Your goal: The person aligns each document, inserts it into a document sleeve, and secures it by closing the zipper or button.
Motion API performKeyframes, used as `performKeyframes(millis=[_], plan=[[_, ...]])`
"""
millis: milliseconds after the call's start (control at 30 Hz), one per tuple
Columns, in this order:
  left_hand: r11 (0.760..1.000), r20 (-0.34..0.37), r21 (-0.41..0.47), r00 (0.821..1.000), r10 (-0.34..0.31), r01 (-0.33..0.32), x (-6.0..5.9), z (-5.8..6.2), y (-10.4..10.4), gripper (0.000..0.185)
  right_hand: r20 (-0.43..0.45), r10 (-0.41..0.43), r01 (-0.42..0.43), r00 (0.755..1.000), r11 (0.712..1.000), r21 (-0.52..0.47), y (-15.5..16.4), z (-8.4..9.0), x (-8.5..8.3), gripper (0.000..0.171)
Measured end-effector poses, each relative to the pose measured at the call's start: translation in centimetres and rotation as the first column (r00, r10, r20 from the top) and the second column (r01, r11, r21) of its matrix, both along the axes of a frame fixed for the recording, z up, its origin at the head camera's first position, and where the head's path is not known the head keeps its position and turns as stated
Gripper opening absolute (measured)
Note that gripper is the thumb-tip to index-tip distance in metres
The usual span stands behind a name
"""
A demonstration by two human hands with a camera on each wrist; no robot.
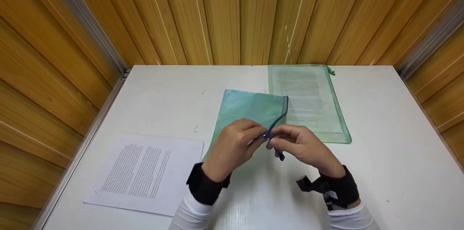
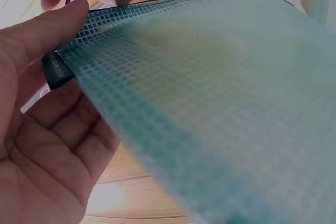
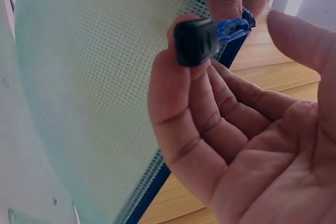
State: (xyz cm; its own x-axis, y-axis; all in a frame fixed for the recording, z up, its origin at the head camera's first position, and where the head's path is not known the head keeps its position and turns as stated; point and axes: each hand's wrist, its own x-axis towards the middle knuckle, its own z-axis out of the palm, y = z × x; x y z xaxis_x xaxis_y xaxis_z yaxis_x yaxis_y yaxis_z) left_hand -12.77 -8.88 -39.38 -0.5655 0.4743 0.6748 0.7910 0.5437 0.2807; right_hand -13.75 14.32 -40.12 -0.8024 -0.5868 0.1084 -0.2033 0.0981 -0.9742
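wood-panelled walls closed round the white table (image 1: 380, 172) where i worked. my left hand (image 1: 232, 150) pinched the near edge of the mesh pouch (image 1: 250, 108), thumb on top and fingers underneath, holding that end up off the table. the left wrist view showed the thumb lying along the dark zip edge, with the green mesh running away from it. my right hand (image 1: 302, 146) was just beside it, almost touching, fingers curled, with fingertips pinching the blue zip cord (image 3: 233, 29). the black tab (image 3: 195, 42) at the cord's end rested on my index finger. both hands were closed on something, neither spread flat.

the zip (image 1: 281, 116) ran from my fingers back along the pouch's right edge to its far corner. the slider sat at the near end, between my hands. i could not tell from these views whether the zip was open or shut along its length. the pouch looked flat and i saw no paper inside it.

beyond the pouch, a second pouch (image 1: 310, 103) lay flat at the far edge of the table, touching or just under the first one's corner, with a printed sheet showing through it. that one seemed finished. well apart to my left lay a loose printed sheet (image 1: 145, 174), not yet in any pouch. i judged the work about half done: one sheet was packed, one waited, and the pouch in my hands was unfilled.
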Motion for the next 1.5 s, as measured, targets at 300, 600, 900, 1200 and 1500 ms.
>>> performKeyframes(millis=[300,600,900,1200,1500], plan=[[1.000,-0.012,0.008,1.000,-0.016,0.016,0.1,0.0,0.1,0.008,-0.127,-0.054,0.053,0.990,0.999,-0.011,-0.3,0.1,0.5,0.013],[0.999,0.035,0.033,0.998,-0.045,0.044,0.2,0.1,0.0,0.005,-0.324,-0.126,0.110,0.938,0.992,-0.068,-0.8,-0.1,0.5,0.014],[0.993,0.035,0.101,0.997,-0.068,0.064,0.1,0.0,0.0,0.004,-0.393,-0.181,0.140,0.902,0.981,-0.132,-1.4,-0.5,0.6,0.019],[0.989,-0.004,0.124,0.997,-0.080,0.080,0.0,0.1,-0.1,0.004,-0.269,-0.179,0.137,0.946,0.976,-0.167,-1.1,-0.4,0.6,0.017],[0.992,0.018,0.115,0.998,-0.055,0.052,0.3,0.4,-0.4,0.002,-0.246,-0.188,0.146,0.951,0.973,-0.176,-1.1,-0.4,0.5,0.015]])
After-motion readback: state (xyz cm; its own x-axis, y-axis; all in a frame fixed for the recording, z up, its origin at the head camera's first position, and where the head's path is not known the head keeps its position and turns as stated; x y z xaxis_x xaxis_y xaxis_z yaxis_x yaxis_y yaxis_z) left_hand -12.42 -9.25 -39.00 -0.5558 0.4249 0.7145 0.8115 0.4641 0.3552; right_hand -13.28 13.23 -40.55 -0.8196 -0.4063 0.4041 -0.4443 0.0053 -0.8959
